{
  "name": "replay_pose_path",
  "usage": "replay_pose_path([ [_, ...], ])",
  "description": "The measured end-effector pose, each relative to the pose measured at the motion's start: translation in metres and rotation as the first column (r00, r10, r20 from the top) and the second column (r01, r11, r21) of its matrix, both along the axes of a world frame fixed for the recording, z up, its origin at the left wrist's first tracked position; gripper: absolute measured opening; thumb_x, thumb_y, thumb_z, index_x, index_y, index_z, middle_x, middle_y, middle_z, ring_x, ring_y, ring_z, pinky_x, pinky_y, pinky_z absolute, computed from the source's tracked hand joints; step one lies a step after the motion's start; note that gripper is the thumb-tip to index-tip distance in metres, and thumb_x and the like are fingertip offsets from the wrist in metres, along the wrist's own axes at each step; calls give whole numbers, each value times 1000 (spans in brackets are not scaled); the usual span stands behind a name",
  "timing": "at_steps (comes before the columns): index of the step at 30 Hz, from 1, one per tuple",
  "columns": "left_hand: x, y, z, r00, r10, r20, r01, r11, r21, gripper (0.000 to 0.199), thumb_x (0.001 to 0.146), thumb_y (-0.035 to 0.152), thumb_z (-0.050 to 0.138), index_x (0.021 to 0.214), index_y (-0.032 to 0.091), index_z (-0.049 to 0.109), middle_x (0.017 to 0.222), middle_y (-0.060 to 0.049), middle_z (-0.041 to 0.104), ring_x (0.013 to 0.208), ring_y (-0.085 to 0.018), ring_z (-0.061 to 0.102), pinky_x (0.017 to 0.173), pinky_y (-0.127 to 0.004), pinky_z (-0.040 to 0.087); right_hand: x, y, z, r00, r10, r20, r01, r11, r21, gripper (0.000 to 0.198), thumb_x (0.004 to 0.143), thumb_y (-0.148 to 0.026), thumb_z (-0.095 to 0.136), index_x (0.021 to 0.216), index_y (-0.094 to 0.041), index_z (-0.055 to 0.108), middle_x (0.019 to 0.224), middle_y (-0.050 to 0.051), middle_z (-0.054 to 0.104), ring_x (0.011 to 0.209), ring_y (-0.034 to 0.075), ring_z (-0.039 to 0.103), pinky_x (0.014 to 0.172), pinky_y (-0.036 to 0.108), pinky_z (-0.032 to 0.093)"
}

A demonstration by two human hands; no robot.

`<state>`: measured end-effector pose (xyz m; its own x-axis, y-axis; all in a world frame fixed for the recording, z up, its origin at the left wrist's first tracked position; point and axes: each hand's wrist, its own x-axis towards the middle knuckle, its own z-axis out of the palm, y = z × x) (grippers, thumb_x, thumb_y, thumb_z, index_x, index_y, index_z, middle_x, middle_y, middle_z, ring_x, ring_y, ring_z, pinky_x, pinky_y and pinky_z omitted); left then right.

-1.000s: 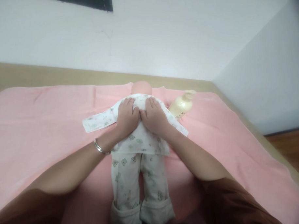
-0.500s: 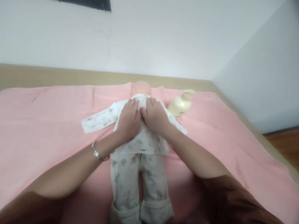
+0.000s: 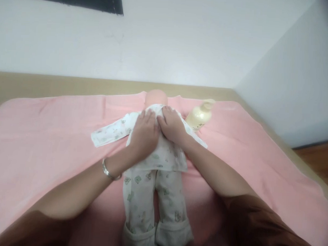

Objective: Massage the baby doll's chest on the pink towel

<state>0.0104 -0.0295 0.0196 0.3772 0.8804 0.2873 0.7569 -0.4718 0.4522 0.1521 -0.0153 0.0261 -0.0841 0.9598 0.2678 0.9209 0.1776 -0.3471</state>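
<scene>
A baby doll lies stretched out away from me in a white printed top (image 3: 168,157) and matching trousers (image 3: 140,194) with turned-up cuffs. Only the smooth rounded part of its head (image 3: 156,97) shows, no face. My left hand (image 3: 146,131), a silver bangle on its wrist, rests flat on the upper left of the top with the fingers pointing toward the head. Beside it my right hand (image 3: 172,124) lies on the upper right of the top, palm down, thumb spread toward the left hand. Neither hand grips anything. The cloth under both palms is hidden.
Just right of the doll's shoulder is a cream pump bottle (image 3: 200,115), partly behind the doll's sleeve. A pink blanket (image 3: 52,144) spreads under everything, over a tan surface (image 3: 47,83) that borders a white wall (image 3: 183,41). A dark panel hangs upper left.
My left hand has shifted slightly and its fingers now look closer together and more raised at the knuckles. My right hand stays on the top. The whole view has drifted a little.
</scene>
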Motion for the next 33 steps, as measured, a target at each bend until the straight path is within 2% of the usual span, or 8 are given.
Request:
replay_pose_path([
  [4,3,-17,-1,991,-103,83,104,994,-12,57,98,23,29,153,8,38,164,-15,33,157,-30,21,129,-56,23,6,5,0,999,-1,49,1,1000,5,48,103,-25,27,133,0,53,145,25,54,137,34,49,118,51,36],
  [11,-8,33,-9,969,91,232,-63,990,-123,59,94,28,34,147,6,46,159,-18,42,152,-30,34,130,-53,24,-17,-32,4,980,49,195,-63,996,69,56,102,-27,30,145,7,44,149,29,49,142,39,43,119,54,35],
  [16,-13,45,-17,953,142,266,-115,987,-115,58,92,27,32,143,6,51,156,-17,46,149,-28,40,128,-52,28,-35,-57,8,962,204,182,-219,973,69,57,100,-26,35,148,5,44,155,24,44,150,35,35,128,49,26],
  [19,-13,42,-17,955,141,261,-118,988,-103,57,94,28,30,141,6,53,155,-17,47,148,-27,41,129,-50,28,-28,-45,8,977,196,84,-200,979,38,54,99,-23,33,147,-2,48,158,17,43,152,29,33,129,46,24],
  [21,-12,40,-16,957,136,257,-117,989,-86,56,95,30,31,140,7,54,154,-17,49,147,-27,42,128,-50,28,-19,-30,5,988,154,31,-154,988,24,55,99,-25,34,149,-6,47,161,15,39,153,29,31,128,50,23],
  [26,-9,39,-15,965,123,231,-113,992,-57,56,94,30,32,139,6,55,152,-18,51,146,-29,43,127,-50,30,-3,-3,-4,995,96,-19,-96,995,23,63,100,-35,36,152,0,38,160,19,38,152,35,29,126,53,25],
  [30,-9,41,-14,971,116,208,-111,993,-39,54,95,28,32,138,6,55,151,-18,51,145,-29,44,127,-52,31,-3,-4,-7,996,93,-12,-93,995,35,63,100,-36,35,152,-1,39,161,20,37,153,34,29,125,54,25],
  [33,-9,37,-10,987,96,132,-94,995,-24,56,96,27,29,142,3,51,154,-20,48,149,-31,38,127,-54,29,-5,-6,-7,998,54,-11,-54,998,22,67,99,-37,38,153,3,34,162,24,31,154,35,25,127,53,23],
])
